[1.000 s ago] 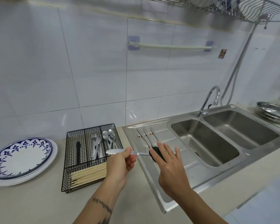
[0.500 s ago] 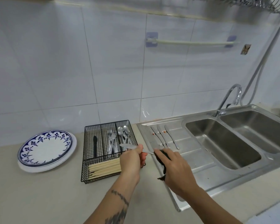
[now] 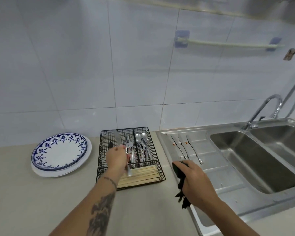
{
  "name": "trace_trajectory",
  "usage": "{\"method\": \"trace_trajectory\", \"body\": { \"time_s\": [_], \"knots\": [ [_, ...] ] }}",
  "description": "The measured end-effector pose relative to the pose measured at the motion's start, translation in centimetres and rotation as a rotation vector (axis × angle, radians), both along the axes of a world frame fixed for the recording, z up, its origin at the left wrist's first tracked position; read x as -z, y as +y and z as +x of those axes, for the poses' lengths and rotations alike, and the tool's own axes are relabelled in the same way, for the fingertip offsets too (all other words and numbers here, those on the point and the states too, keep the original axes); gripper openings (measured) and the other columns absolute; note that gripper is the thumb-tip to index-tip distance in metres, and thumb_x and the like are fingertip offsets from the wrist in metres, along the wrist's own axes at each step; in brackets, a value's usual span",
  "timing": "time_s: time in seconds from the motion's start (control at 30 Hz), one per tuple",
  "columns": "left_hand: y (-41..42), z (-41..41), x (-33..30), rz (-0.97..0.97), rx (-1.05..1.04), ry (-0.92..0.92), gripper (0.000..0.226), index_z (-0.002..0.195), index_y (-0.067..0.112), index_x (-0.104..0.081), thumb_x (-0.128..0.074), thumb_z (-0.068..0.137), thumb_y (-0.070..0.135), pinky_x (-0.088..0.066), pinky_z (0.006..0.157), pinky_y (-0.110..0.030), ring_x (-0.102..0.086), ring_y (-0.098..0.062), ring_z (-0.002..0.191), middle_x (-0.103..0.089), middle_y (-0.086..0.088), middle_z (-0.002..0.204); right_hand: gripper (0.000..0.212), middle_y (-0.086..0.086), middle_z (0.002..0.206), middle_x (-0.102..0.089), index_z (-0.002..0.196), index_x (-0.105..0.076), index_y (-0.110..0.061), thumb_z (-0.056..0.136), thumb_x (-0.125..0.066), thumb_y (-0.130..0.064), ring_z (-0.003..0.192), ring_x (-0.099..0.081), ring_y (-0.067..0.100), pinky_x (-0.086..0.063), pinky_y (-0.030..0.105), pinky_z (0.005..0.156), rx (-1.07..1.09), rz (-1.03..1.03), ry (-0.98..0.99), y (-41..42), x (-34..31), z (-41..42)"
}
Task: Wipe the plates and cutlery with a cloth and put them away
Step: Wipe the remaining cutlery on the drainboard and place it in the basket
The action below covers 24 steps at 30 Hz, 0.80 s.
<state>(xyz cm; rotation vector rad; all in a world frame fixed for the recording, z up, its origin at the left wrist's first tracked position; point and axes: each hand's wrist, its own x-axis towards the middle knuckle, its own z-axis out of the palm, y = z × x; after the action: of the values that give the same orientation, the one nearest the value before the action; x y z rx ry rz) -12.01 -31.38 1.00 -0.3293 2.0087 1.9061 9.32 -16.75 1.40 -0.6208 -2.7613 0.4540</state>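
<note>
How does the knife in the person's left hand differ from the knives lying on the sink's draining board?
The held knife is lifted over the wire cutlery basket, gripped by the left hand; the three knives on the draining board lie flat and untouched. The held knife is alone; the others lie side by side. The right hand holds a dark cloth near them. All look like plain silver table knives.
</note>
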Motion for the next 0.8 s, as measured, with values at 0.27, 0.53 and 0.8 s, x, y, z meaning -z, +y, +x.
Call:
{"method": "trace_trajectory", "body": {
  "time_s": [0.27,0.53,0.8],
  "knots": [
    [-1.7,-11.2,2.2,-0.200,0.007,-0.025,0.018,0.094,-0.005,-0.059,-0.052,0.097,0.012,-0.061,0.081,-0.042,-0.069,-0.022,0.074,-0.069,-0.011,0.081,0.063,-0.014,0.122,-0.052,0.136,-0.054,-0.031,0.086,-0.045,0.007,0.099,-0.056,0.007,-0.052,0.027,0.088,-0.045,-0.230,-0.026,0.7,1.7,-1.9],
    [-0.9,-10.4,4.7,-0.487,0.220,0.054,0.019,0.095,-0.004,-0.064,-0.052,0.091,0.010,-0.052,0.056,-0.033,-0.056,-0.022,0.068,-0.062,-0.010,0.081,0.058,-0.010,0.115,-0.057,0.128,-0.060,-0.030,0.088,-0.043,0.007,0.087,-0.064,0.007,-0.054,0.025,0.084,0.034,-0.336,-0.008,2.5,2.5,-1.4],
    [0.5,-6.9,3.7,-0.614,0.246,0.239,0.018,0.097,0.010,-0.063,-0.051,0.086,0.001,-0.035,0.048,-0.024,-0.049,-0.016,0.058,-0.062,-0.008,0.091,0.062,-0.014,0.117,-0.054,0.128,-0.055,-0.040,0.086,-0.037,0.002,0.089,-0.067,0.019,-0.058,0.040,0.081,0.119,-0.354,0.056,6.4,3.7,0.5]
  ]
}}
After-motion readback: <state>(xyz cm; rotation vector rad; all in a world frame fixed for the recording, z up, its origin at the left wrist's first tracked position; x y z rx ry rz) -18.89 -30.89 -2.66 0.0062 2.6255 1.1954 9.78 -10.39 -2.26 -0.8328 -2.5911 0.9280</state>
